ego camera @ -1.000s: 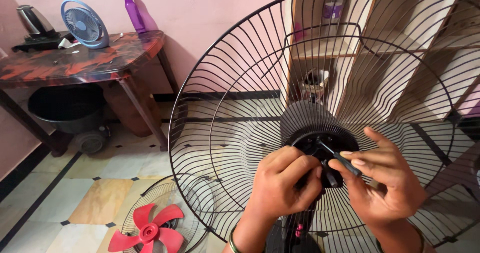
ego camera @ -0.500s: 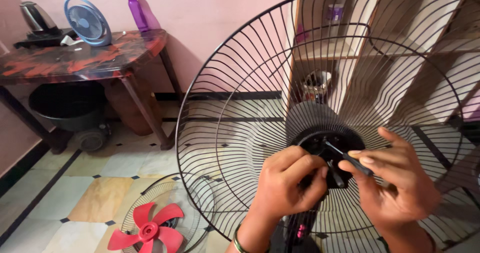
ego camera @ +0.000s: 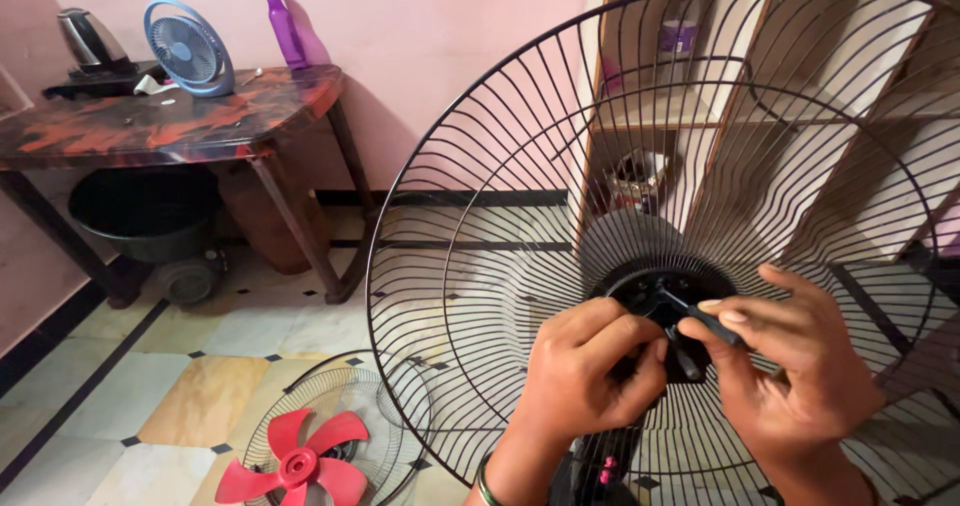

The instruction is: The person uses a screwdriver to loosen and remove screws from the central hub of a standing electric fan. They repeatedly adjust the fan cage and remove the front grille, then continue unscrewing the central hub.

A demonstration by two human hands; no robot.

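Observation:
A large black wire fan guard (ego camera: 480, 216) stands upright in front of me, fixed around a black motor hub (ego camera: 640, 291). My right hand (ego camera: 800, 376) grips a thin black screwdriver (ego camera: 700, 318), its tip pointing up-left into the hub. My left hand (ego camera: 590, 371) is curled against the hub's lower left, fingers pinched at the motor shaft; what it pinches is hidden by the fingers. A green bangle sits on my left wrist.
A red fan blade (ego camera: 300, 461) lies inside a second wire guard on the tiled floor at lower left. A red-black table (ego camera: 170, 121) carries a small blue fan (ego camera: 188, 48), a kettle (ego camera: 88, 38) and a purple bottle (ego camera: 284, 26). A black tub (ego camera: 140, 211) sits underneath. Wooden shelves (ego camera: 720, 116) stand behind.
The view has drifted, so the guard and both hands sit slightly further right and lower in frame. The hands keep the same grip at the hub.

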